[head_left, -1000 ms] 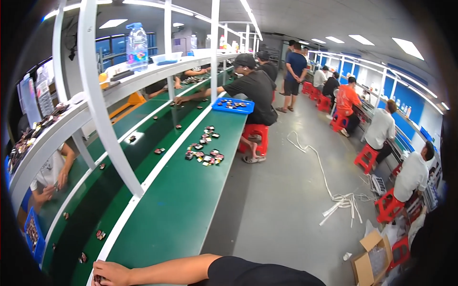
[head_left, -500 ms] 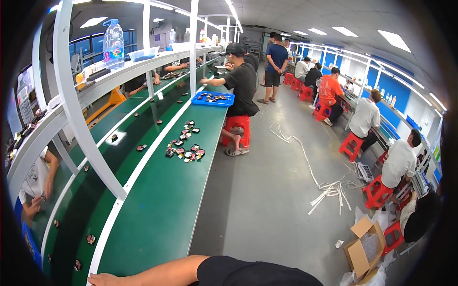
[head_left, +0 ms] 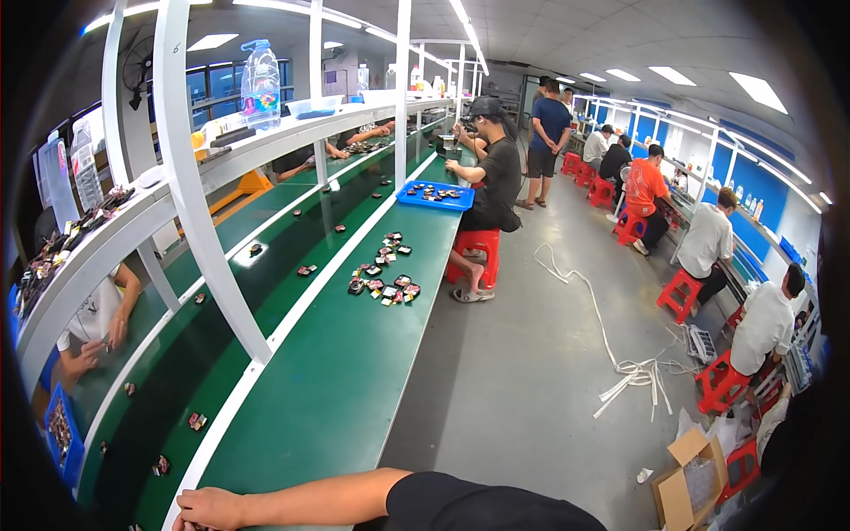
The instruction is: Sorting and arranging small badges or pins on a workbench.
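Observation:
My right hand (head_left: pixel 211 508) reaches from the lower edge to the white rail (head_left: pixel 232 409) between the green bench top (head_left: pixel 310 403) and the dark green belt. Its fingers are curled down, and small dark and light bits show beneath them, too cut off to name. My left hand is out of view. On the belt beyond lie small black-and-pink parts, among them one part (head_left: pixel 197 421) and another part (head_left: pixel 161 465) close to my hand. A loose cluster of similar small parts (head_left: pixel 387 290) lies farther up the bench top.
A blue tray (head_left: pixel 467 204) of parts stands beside a seated co-worker (head_left: pixel 496 168). White posts (head_left: pixel 199 177) carry a shelf with a large water bottle (head_left: pixel 260 88). Across the belt are another person's hands (head_left: pixel 97 347) and a blue bin (head_left: pixel 78 456). An open carton (head_left: pixel 662 500) sits on the floor.
The view has swung left, so the scene sits farther right. My right hand's fingers have curled at the rail. The co-worker's outstretched arm has drawn in, and the belt parts have shifted.

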